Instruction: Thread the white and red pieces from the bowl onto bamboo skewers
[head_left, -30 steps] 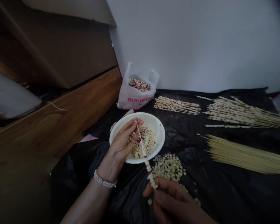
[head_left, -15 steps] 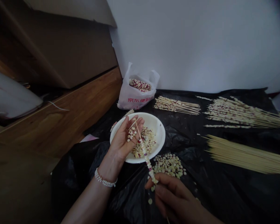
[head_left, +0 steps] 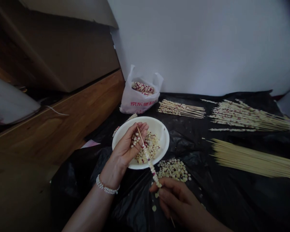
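A thin wooden skewer (head_left: pixel 151 163) is threaded with pale and dark red kernels along most of its visible length. My right hand (head_left: pixel 175 199) pinches its lower part, below the kernels. My left hand (head_left: pixel 129 145), palm up over the white bowl (head_left: pixel 164 141), cups loose kernels. The skewer's bare tip meets the thumb and fingers of that hand. More kernels (head_left: pixel 149 145) lie in the bowl. Just right of and below the bowl, a pile of flat kernels (head_left: pixel 175 169) rests on the black plastic sheet (head_left: pixel 183 145).
A white plastic bag (head_left: pixel 140 101) with corn cobs stands behind the bowl. Loaded skewers lie in a small bundle (head_left: pixel 181 109) and a larger one (head_left: pixel 244 116). Bare skewers (head_left: pixel 253 158) lie at right. A wooden board (head_left: pixel 87 100) borders the left.
The left fingers have closed in around the skewer's tip, and a small stick or kernel seen there earlier no longer shows. The view has shifted slightly.
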A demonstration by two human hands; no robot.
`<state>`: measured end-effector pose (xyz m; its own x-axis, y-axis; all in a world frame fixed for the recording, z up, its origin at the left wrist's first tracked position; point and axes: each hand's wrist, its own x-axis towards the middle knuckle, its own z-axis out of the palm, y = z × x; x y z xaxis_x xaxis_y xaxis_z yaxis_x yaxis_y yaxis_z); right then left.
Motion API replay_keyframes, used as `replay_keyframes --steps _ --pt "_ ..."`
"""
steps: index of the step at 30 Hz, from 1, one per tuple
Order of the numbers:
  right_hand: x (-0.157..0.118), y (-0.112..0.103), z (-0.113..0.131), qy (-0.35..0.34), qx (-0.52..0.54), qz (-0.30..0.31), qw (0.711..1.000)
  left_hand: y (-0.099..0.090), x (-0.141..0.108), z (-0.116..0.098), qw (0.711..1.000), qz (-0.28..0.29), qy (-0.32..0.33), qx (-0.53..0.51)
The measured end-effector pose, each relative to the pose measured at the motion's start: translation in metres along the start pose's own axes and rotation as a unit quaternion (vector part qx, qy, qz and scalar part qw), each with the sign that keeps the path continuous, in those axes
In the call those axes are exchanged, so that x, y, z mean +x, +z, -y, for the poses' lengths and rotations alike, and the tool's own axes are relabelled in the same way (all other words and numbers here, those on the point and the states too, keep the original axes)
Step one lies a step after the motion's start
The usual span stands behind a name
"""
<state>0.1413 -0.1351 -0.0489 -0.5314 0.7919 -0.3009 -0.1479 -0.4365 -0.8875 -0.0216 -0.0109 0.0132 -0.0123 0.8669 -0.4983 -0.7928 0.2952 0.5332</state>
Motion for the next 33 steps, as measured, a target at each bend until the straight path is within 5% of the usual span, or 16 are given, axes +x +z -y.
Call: replay_keyframes --steps 10,20,26,33 --pt "0.002 -0.006 0.0 -0.031 -0.005 -0.043 0.999 -0.014 -0.001 0.004 0.982 0.077 -0.062 0.162" --pt "0.0 -0.004 0.011 -0.022 -0.014 -0.055 0.998 -0.014 -0.006 0.007 0.965 0.124 -0.078 0.219" --pt "0.0 -0.005 0.015 -0.035 0.016 -0.065 0.997 -0.008 -0.007 0.006 0.976 0.108 -0.107 0.157" --pt "0.001 -0.006 0.007 -0.012 0.005 -0.038 0.999 -0.001 -0.011 0.001 0.993 0.067 -0.049 0.085"
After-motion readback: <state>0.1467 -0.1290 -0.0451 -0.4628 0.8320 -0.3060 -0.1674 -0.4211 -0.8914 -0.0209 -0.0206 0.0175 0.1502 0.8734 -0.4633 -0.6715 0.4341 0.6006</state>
